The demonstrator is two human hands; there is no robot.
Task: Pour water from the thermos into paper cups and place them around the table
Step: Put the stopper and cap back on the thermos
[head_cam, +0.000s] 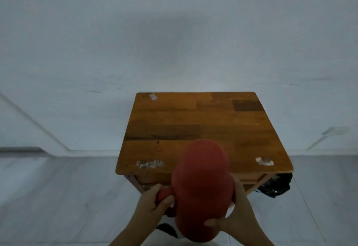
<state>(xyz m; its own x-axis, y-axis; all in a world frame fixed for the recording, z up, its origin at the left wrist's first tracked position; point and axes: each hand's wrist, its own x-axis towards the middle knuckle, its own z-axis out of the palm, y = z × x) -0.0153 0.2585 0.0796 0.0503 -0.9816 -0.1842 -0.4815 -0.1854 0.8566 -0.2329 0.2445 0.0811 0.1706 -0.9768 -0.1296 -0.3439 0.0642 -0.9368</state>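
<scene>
A large red thermos is held up in front of me, its top end over the near edge of a small wooden table. My left hand grips the thermos's red handle on its left side. My right hand is curled round the body from the right and underneath. No paper cups are in view. The tabletop carries only scraps of tape residue.
The table stands against a white wall on a pale grey floor. A black bag lies under the table's right front corner. Open floor lies left and right of the table. A dark shoe tip shows below my left arm.
</scene>
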